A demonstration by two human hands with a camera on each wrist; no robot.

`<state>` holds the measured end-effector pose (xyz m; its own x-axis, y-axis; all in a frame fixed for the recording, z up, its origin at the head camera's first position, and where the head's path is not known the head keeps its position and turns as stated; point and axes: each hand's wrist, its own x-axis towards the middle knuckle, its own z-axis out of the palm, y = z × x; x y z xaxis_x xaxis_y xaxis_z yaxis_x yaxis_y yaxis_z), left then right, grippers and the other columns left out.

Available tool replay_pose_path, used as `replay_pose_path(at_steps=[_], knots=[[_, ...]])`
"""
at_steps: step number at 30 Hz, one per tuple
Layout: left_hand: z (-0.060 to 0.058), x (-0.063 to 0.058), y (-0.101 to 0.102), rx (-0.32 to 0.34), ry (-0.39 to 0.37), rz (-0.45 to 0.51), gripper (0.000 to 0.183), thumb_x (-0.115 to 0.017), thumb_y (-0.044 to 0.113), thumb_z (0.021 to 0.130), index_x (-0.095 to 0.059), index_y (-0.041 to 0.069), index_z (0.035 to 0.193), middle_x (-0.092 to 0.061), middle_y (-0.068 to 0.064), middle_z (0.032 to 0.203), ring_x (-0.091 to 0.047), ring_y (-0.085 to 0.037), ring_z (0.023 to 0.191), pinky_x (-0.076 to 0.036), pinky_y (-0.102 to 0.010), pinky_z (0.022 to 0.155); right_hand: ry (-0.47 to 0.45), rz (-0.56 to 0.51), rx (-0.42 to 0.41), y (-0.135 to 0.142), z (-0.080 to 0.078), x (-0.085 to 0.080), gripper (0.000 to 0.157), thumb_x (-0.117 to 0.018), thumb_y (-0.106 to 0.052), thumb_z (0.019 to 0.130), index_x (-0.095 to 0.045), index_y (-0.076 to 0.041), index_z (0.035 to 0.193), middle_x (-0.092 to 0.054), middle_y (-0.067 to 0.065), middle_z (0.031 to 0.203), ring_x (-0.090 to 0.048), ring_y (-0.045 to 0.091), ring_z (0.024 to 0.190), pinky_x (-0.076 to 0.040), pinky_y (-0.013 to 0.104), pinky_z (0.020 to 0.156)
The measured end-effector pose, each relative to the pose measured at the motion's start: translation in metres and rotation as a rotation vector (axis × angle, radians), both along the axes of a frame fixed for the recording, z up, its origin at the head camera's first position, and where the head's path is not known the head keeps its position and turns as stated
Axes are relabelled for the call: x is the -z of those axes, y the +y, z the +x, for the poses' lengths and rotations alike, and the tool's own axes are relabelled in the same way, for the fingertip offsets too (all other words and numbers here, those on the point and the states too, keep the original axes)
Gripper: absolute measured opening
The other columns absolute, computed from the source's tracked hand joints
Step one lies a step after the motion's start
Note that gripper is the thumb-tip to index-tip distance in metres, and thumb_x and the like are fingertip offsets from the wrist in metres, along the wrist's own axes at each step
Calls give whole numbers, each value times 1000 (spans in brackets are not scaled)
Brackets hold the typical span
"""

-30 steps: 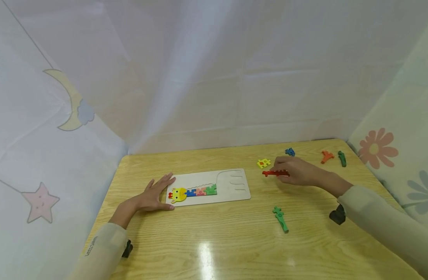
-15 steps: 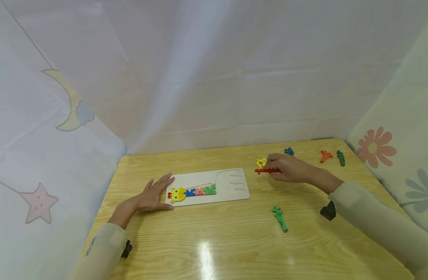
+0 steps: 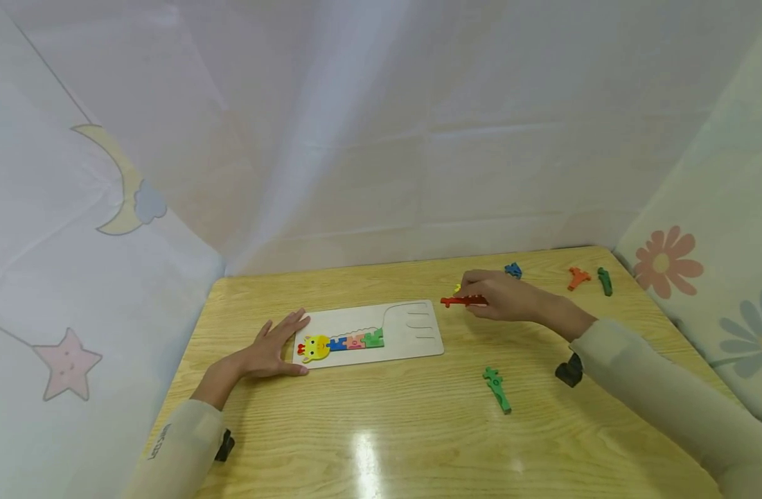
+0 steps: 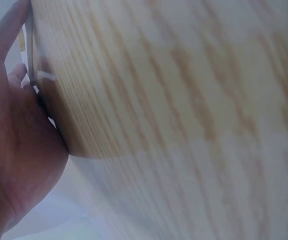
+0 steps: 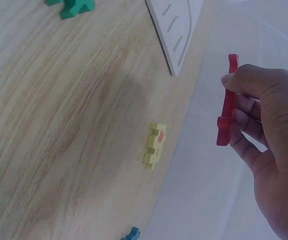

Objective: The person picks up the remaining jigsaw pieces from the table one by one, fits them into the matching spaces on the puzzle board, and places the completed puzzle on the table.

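Note:
A white puzzle board (image 3: pixel 356 353) lies on the table, with a yellow giraffe head (image 3: pixel 316 348) and blue, pink and green neck pieces set in its left part. My left hand (image 3: pixel 270 355) rests with spread fingers at the board's left end, thumb along the near edge. Between thumb and fingers, my right hand (image 3: pixel 496 296) pinches a red puzzle piece (image 5: pixel 227 107), held above the table just right of the board. A yellow puzzle piece (image 5: pixel 155 146) lies beneath that hand, mostly hidden in the head view. The left wrist view shows mainly wood grain and part of the hand.
A green puzzle piece (image 3: pixel 497 390) lies right of the board, nearer me. Toward the back right are a blue piece (image 3: pixel 513 270), an orange piece (image 3: pixel 578 278) and a dark green piece (image 3: pixel 605 281). Patterned fabric walls (image 3: pixel 381 173) enclose the table's back and sides.
My right hand has moved left with the red puzzle piece, toward the board's right end, and now covers most of the yellow piece. The left hand stays in place.

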<state>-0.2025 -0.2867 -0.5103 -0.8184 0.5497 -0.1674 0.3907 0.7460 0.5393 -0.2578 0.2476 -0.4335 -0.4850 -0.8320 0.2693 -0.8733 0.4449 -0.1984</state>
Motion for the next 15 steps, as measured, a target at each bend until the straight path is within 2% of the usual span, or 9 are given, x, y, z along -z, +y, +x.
replay_pose_path(at_steps=[8, 15], knots=[[1, -1, 1, 2, 3, 4, 112, -83, 52, 88, -21, 6, 169, -6, -18, 178, -8, -43, 163, 7, -73, 123, -30, 52, 25, -13, 0, -4, 22, -81, -12, 94, -81, -5, 115, -67, 3, 102, -60, 14, 79, -54, 27, 67], [0, 2, -1, -1, 5, 1, 112, -83, 52, 88, -21, 7, 169, -6, -17, 178, -8, -43, 163, 7, -73, 123, -53, 51, 24, -24, -1, -7, 24, -80, -10, 94, -80, -3, 116, -68, 5, 106, -62, 14, 83, -56, 28, 70]])
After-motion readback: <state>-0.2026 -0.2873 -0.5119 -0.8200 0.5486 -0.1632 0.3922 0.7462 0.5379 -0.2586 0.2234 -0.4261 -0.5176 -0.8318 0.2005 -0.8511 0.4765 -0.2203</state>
